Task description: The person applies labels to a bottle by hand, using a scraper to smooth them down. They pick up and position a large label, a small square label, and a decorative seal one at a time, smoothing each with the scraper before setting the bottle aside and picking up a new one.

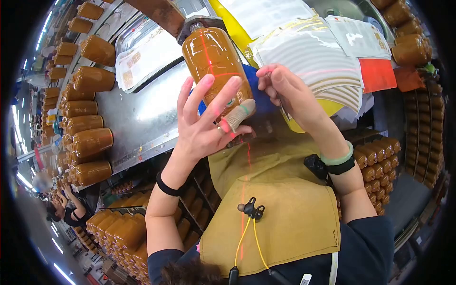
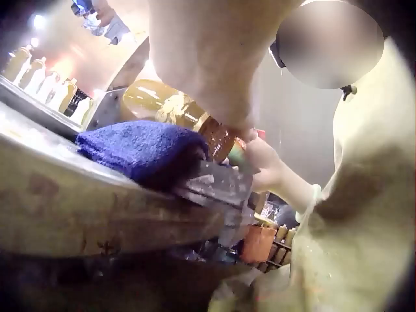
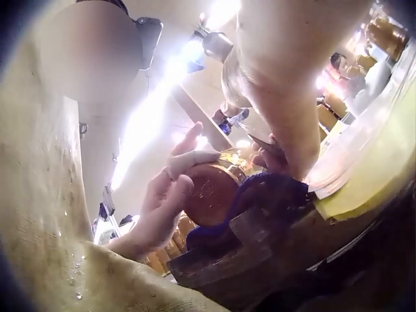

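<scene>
A glossy brown bottle (image 1: pixel 216 57) lies on its side, its neck end at a metal bracket and its base toward the person. My left hand (image 1: pixel 197 126) is at the bottle's base end with fingers straight and spread; one finger wears a beige cloth finger cover (image 1: pixel 237 115). Just right of the bottle, my right hand (image 1: pixel 289 92) has curled fingers. In the right wrist view it pinches a thin, pointed metal tool (image 3: pixel 260 139). A blue towel (image 2: pixel 143 148) lies under the bottle. Red laser lines cross the bottle and apron.
Stacked white decal sheets (image 1: pixel 304 57) lie on the right over a yellow surface. More sheets sit in a metal tray (image 1: pixel 142 40) at the left. Brown bottles (image 1: pixel 92 142) line the metal table's (image 1: pixel 137 114) left edge, and others fill racks below. Another person (image 1: pixel 71 209) is far left.
</scene>
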The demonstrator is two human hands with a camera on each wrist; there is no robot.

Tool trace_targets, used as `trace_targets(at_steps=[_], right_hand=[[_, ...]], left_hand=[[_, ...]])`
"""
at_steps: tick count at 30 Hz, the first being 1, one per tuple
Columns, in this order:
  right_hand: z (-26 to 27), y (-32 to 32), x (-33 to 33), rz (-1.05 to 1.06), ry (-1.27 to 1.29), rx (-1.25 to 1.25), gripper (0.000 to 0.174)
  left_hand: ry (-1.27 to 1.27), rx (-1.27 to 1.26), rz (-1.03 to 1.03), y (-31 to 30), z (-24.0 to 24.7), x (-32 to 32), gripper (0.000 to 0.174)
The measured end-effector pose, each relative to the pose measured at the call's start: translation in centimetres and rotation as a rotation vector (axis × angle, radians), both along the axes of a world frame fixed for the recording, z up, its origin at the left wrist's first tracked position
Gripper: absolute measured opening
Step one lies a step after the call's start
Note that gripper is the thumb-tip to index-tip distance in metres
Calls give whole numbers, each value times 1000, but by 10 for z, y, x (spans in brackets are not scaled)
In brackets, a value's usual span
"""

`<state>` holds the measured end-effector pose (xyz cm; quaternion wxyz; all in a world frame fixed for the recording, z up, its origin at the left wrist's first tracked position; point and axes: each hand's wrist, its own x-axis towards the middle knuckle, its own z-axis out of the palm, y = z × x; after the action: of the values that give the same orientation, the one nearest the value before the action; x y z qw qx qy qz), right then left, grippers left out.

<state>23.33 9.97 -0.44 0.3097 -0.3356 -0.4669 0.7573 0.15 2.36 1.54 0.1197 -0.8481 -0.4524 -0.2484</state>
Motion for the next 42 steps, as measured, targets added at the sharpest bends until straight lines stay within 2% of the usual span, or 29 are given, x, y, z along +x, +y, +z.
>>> trace_targets(at_steps=[1, 5, 7, 8, 9, 11, 12, 17, 19, 21, 23, 24, 25, 27, 28, 29, 31, 32, 33, 35, 37, 39, 41, 42], right_hand=[[-2, 1, 1, -8, 61, -85, 38], [8, 5, 3, -9, 106, -89, 34], [16, 8, 3, -105, -99, 223, 30], [26, 12, 6, -96, -216, 353, 33], [33, 15, 2, -81, -216, 357, 33], [46, 20, -4, -215, -147, 465, 37], [52, 23, -6, -232, -130, 504, 37], [64, 26, -17, -242, -119, 547, 38], [67, 26, -20, -285, -148, 640, 34], [65, 29, -17, -274, -164, 703, 32], [68, 33, -18, -188, -412, 1432, 38], [62, 35, -22, -156, -422, 1716, 37], [61, 22, -28, -46, -368, 1735, 34], [63, -3, -41, 186, -259, 1757, 27], [66, -4, -42, 216, -321, 1733, 26], [70, -4, -42, 244, -385, 1707, 26], [62, 29, -49, 46, -412, 1653, 25], [66, 43, -49, -71, -389, 1652, 25], [68, 56, -43, -171, -485, 1794, 23], [60, 48, -42, -112, -391, 1874, 21], [56, 8, -37, 100, -232, 1785, 21], [62, 6, -36, 171, -262, 1733, 23], [58, 39, -44, -102, -411, 1611, 23], [56, 52, -37, -208, -528, 1728, 25]], left_hand=[[-20, 29, 33, -4, -6, -2, 39], [-118, 147, 157, -27, -38, -1, 41], [-326, 203, 279, -33, -48, 8, 38], [-381, 160, 323, -38, -48, 11, 42], [-384, 166, 336, -39, -46, 15, 42], [-429, 152, 409, -38, -37, 23, 50], [-394, 68, 410, -34, -28, 24, 56], [-384, 25, 413, -18, -20, 30, 59], [-227, 88, 272, -22, -29, 26, 50], [-251, 112, 237, -27, -32, 27, 47], [-467, 117, 388, -32, -34, 33, 55], [-542, 72, 381, -31, -27, 30, 75], [-544, 71, 383, -29, -28, 32, 75], [-938, -14, 458, -23, -33, 37, 96], [-835, -22, 468, -23, -34, 34, 103], [-836, -23, 468, -24, -32, 34, 103], [-890, -178, 405, -24, -27, 33, 95], [-894, -155, 382, -26, -29, 32, 91], [-897, -153, 381, -27, -31, 31, 91], [-863, -162, 397, -30, -35, 29, 89], [-901, -171, 410, -31, -37, 28, 89], [-790, -193, 396, -34, -39, 23, 86], [-842, -227, 362, -35, -42, 22, 86], [-863, -253, 367, -35, -41, 23, 87]])
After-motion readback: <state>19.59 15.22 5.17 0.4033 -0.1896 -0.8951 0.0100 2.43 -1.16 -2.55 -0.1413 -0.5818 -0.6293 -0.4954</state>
